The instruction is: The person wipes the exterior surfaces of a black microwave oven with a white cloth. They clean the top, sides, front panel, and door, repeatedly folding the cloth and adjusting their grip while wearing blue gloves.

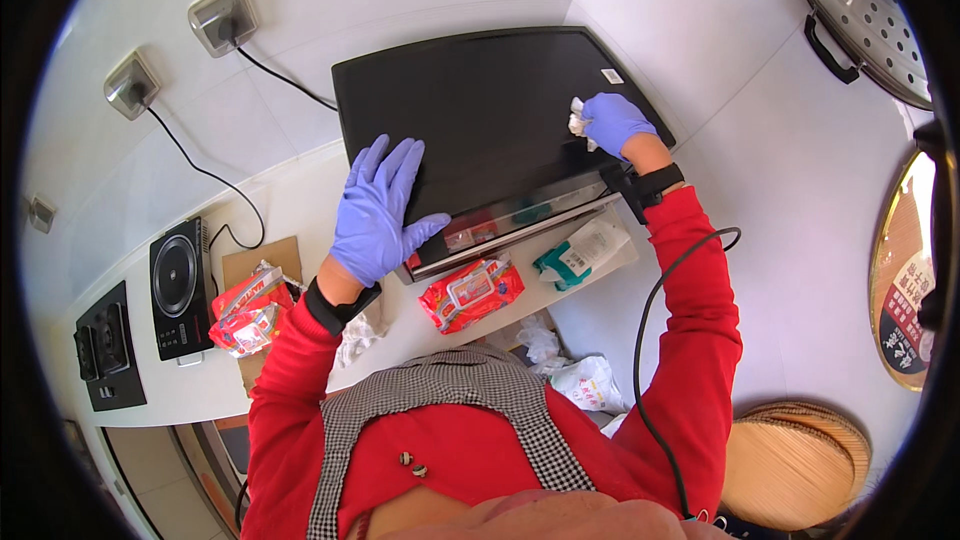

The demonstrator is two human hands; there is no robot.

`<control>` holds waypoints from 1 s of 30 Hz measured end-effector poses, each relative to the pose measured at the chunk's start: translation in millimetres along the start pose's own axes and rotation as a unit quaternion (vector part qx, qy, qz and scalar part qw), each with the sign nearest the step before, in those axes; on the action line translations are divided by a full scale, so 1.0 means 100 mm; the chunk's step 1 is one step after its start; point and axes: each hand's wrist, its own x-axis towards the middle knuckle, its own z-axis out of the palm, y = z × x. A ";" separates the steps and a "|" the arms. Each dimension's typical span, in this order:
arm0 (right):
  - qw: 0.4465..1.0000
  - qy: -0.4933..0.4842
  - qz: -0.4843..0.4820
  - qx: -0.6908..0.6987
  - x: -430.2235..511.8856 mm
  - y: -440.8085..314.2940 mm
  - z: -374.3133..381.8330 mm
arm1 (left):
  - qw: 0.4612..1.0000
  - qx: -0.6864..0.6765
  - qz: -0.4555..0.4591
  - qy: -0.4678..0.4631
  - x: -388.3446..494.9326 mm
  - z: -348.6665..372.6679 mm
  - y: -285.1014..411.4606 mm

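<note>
A black box-shaped appliance, perhaps an oven, stands on the white counter, with a glossy front and a small label on its top. My left hand, in a purple glove, lies flat with spread fingers on its left front edge. In my gloved right hand a crumpled white wipe is pressed to the right part of the top. Before the appliance lie a red pack of wipes and a white and teal pack.
Leftward on the counter are more red packs on cardboard, a black induction cooktop and a gas hob. A cable hangs along my right arm. Round woven trays stand at lower right.
</note>
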 end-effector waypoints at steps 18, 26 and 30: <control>0.930 -0.055 -0.080 0.355 0.01 -2.20 -0.14 | 0.739 -0.576 -0.153 0.313 -0.61 -0.13 -0.53; 0.944 -0.049 -0.213 0.248 -0.09 -2.47 -0.12 | 0.751 -0.536 -0.240 0.302 -1.14 -0.16 -0.71; 0.951 -0.061 -0.205 0.225 -0.27 -2.25 -0.26 | 0.748 -0.507 -0.288 0.317 -1.39 -0.27 -0.81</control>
